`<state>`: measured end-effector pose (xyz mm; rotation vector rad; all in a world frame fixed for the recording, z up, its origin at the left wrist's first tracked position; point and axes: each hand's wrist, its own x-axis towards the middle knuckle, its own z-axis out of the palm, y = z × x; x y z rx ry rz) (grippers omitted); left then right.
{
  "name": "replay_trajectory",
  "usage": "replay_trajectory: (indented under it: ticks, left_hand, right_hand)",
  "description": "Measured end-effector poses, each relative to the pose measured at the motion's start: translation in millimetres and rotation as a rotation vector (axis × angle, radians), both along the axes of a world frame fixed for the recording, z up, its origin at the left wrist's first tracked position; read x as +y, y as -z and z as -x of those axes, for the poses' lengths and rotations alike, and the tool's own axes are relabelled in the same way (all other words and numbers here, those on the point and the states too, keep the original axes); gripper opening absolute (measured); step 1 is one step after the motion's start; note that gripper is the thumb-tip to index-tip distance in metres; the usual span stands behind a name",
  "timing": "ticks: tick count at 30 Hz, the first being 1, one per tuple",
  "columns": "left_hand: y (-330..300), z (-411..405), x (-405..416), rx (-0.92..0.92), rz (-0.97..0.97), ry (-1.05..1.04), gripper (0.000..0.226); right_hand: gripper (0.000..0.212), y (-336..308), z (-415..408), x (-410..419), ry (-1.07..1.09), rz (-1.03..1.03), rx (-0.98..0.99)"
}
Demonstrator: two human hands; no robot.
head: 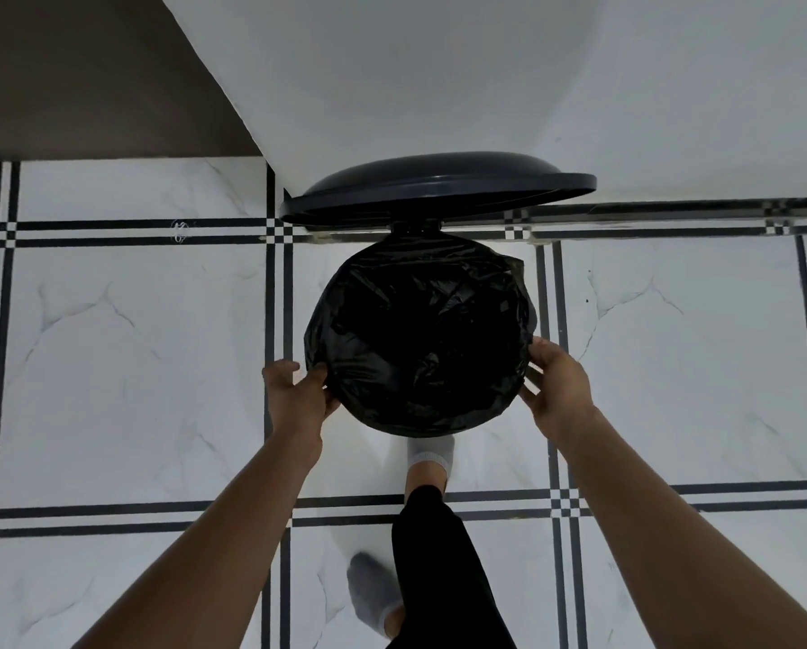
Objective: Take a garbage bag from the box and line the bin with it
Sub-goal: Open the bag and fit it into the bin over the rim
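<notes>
A round pedal bin stands on the floor by the wall, its dark lid (434, 187) raised. A black garbage bag (420, 339) fills its opening and is folded over the rim all round, hiding the bin's body. My left hand (298, 395) grips the bag's edge at the lower-left rim. At the right rim, my right hand (556, 386) pinches the bag's edge. The bag box is not in view.
White marble-look floor tiles (134, 358) with dark stripe borders surround the bin. A white wall (439, 77) rises right behind the lid. My sock-clad foot (432, 454) sits at the bin's front base, the other foot (373, 592) further back.
</notes>
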<state>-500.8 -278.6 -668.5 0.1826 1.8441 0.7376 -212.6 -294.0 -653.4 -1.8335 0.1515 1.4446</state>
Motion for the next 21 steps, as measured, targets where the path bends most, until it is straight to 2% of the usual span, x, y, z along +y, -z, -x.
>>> replay_trajectory:
  ticks: [2, 5, 6, 8, 10, 12, 14, 16, 18, 21]
  left_hand:
    - [-2, 1, 6, 0.063, -0.103, 0.127, 0.031]
    - [1, 8, 26, 0.263, -0.166, 0.373, 0.028]
    - [2, 9, 34, 0.303, -0.154, 0.440, 0.023]
    - [0, 5, 49, 0.402, -0.122, 0.573, 0.021]
    - [-6, -1, 59, 0.619, -0.127, 0.727, 0.031]
    - [-12, -6, 68, 0.730, -0.271, 0.803, 0.048]
    - [-13, -9, 80, 0.770, -0.474, 0.937, 0.052]
    - [-8, -9, 95, 0.804, -0.595, 1.112, 0.052]
    - [-3, -9, 111, 0.788, -0.641, 1.217, 0.046]
    - [4, -9, 130, 0.681, -0.632, 1.106, 0.027]
  right_hand:
    - [0.020, -1, 0, 7, -0.057, -0.038, -0.175]
    - [0.021, -7, 1, 21, -0.384, -0.053, -0.654]
    - [0.020, -10, 2, 27, -0.470, -0.069, -0.748]
    - [0.023, -15, 3, 38, -0.574, -0.068, -0.797]
    - [0.034, -15, 2, 47, -0.695, -0.010, -0.859]
    - [0.040, -12, 4, 53, -0.855, 0.009, -1.009]
    - [0.041, -8, 7, 61, -0.944, -0.078, -1.135]
    - [0.040, 0, 8, 74, -1.005, -0.216, -1.181]
    - [0.037, 9, 7, 89, -1.051, -0.290, -1.138]
    - [0.029, 13, 3, 111, -0.936, -0.289, -0.928]
